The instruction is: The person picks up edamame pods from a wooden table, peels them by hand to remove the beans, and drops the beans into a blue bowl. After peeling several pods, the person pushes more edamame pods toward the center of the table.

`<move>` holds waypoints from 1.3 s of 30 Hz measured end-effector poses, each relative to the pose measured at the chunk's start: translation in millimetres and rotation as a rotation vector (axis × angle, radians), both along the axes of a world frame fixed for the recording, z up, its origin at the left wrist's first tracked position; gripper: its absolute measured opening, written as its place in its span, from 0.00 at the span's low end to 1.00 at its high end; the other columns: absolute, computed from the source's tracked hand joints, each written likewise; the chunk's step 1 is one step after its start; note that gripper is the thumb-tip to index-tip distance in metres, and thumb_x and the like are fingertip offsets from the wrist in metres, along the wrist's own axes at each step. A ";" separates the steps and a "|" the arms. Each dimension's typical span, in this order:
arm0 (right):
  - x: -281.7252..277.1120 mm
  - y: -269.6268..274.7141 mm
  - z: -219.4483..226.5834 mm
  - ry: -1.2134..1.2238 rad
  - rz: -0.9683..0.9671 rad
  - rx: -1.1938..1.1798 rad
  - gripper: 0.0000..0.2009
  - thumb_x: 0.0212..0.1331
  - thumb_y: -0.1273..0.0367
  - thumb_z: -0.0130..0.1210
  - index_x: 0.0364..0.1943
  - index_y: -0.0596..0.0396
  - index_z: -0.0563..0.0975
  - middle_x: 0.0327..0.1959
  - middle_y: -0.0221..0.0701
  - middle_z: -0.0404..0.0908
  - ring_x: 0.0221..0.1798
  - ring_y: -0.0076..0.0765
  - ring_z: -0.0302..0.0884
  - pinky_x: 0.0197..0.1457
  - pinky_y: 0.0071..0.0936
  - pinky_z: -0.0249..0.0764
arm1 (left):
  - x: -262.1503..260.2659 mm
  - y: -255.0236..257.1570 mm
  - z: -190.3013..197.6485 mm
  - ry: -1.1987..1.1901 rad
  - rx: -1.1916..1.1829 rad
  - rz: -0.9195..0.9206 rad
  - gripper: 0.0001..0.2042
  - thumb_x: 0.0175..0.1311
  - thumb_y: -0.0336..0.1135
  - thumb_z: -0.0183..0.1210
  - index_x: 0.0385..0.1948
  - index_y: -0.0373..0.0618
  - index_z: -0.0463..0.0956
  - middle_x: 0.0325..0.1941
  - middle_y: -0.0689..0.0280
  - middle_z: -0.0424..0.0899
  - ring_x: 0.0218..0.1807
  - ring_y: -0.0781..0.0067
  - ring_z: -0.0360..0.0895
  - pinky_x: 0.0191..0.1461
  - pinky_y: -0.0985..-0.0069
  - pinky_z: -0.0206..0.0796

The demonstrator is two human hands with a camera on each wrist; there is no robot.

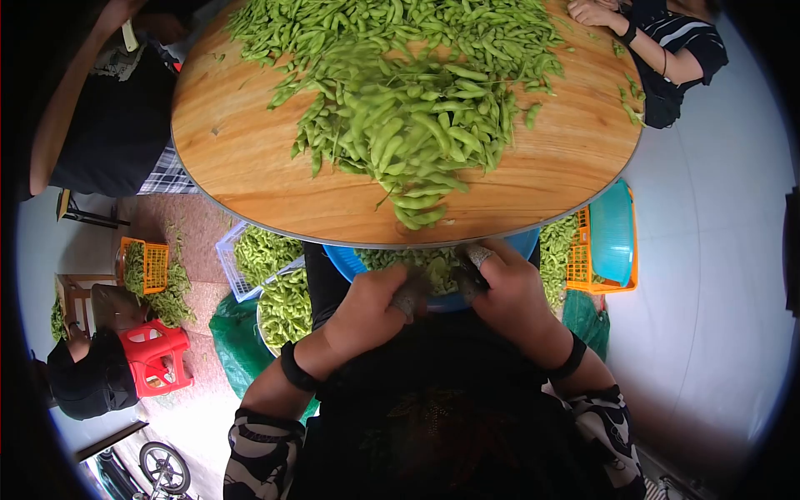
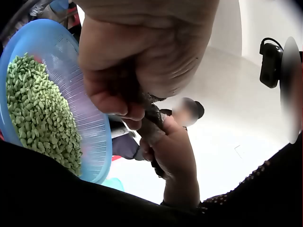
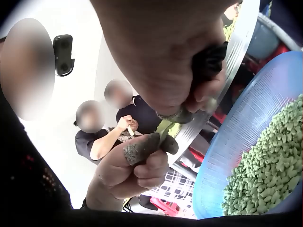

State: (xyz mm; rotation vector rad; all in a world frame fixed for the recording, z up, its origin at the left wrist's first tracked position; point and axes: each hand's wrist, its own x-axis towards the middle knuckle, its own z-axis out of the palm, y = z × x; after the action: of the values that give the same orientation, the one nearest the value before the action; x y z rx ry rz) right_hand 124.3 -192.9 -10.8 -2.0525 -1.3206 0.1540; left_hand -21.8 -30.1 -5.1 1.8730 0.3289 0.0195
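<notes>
Both hands meet over the lap, just below the table edge. In the right wrist view, a green pod (image 3: 163,128) is pinched between the covered thumb and finger of the left hand (image 3: 125,168). The right hand (image 3: 165,56), fingers curled, grips the pod's upper end with its grey-wrapped thumb. Blurred in the head view are the fingertips of the left hand (image 1: 367,308) and the right hand (image 1: 518,292). The left wrist view hides the pod behind the fingers. Beneath the hands stands a blue basket (image 2: 92,137) holding shelled green beans (image 2: 40,113).
A wooden table (image 1: 250,187) bears a large heap of pods (image 1: 408,108). Pod-filled containers flank the lap, including a white basket (image 1: 237,271); an orange crate (image 1: 629,275) stands right. People sit at both table sides. A red stool (image 1: 158,358) is at lower left.
</notes>
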 end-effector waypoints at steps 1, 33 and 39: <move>-2.9 0.1 3.7 -0.046 0.013 0.054 0.14 0.48 0.72 0.65 0.40 0.59 0.78 0.35 0.42 0.79 0.36 0.50 0.80 0.37 0.34 0.77 | -1.7 0.9 -4.0 -0.014 0.047 0.057 0.06 0.54 0.19 0.54 0.32 0.37 0.74 0.26 0.56 0.82 0.31 0.52 0.82 0.34 0.65 0.72; 21.4 43.5 6.9 -0.148 -0.023 -0.043 0.15 0.48 0.73 0.64 0.43 0.54 0.80 0.43 0.39 0.77 0.42 0.47 0.78 0.42 0.37 0.76 | -100.7 84.8 -10.3 0.185 0.793 0.724 0.10 0.61 0.36 0.64 0.32 0.40 0.76 0.23 0.57 0.81 0.22 0.59 0.78 0.27 0.68 0.68; 26.6 43.5 1.6 -0.245 0.033 -0.004 0.17 0.43 0.74 0.63 0.42 0.56 0.78 0.43 0.38 0.76 0.39 0.46 0.79 0.39 0.36 0.77 | -67.1 60.2 6.3 -0.245 0.966 0.678 0.09 0.56 0.33 0.66 0.34 0.42 0.76 0.27 0.57 0.82 0.27 0.52 0.79 0.30 0.65 0.72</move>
State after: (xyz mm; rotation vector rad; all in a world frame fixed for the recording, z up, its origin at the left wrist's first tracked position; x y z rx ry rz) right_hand 151.0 -149.4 -9.2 -2.1039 -1.5017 -0.0833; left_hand -88.9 30.0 1.2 2.5554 0.8747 1.0137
